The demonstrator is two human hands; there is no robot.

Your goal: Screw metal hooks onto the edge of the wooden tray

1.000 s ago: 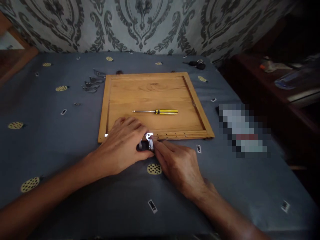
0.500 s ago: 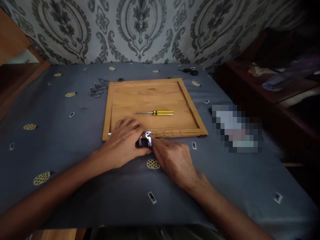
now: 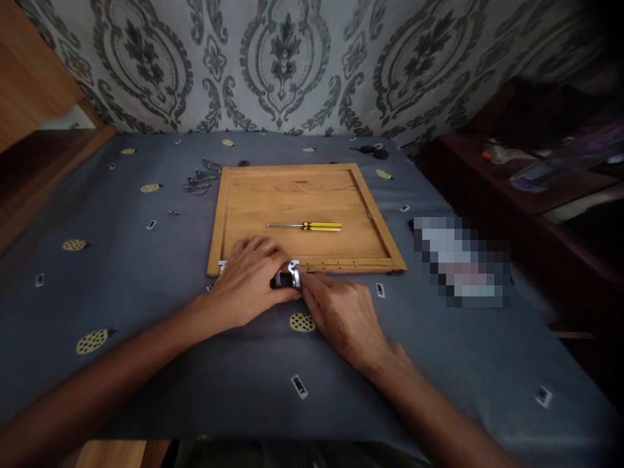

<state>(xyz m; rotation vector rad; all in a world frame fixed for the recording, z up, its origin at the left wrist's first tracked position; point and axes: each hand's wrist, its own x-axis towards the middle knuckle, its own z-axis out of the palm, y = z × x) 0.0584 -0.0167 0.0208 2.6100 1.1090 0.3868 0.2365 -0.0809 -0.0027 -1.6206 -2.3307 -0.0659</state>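
A shiny metal fitting (image 3: 295, 277) with a dark part beside it sits at the near edge of the framed wooden panel (image 3: 253, 188). My left hand (image 3: 251, 276) is curled over the panel's near rail, thumb and fingers closed around the fitting from the left. From the right, my right hand (image 3: 344, 312) has its fingers pressed together at the fitting's right side; its fingertips are partly hidden. Several small dark holes run along the rail to the right. A yellow-and-black screwdriver (image 3: 319, 226) lies on the panel, its shaft pointing left.
Several loose metal pieces (image 3: 199, 182) and some small screws (image 3: 174, 212) lie on the blue cloth left of the panel. A dark object (image 3: 374, 151) rests behind it. A blurred-out flat item (image 3: 458, 260) lies to the right. Wooden furniture (image 3: 34, 71) stands at far left.
The whole view has shifted slightly, so everything sits a little lower and mostly further right. Both hands keep their places at the metal fitting.
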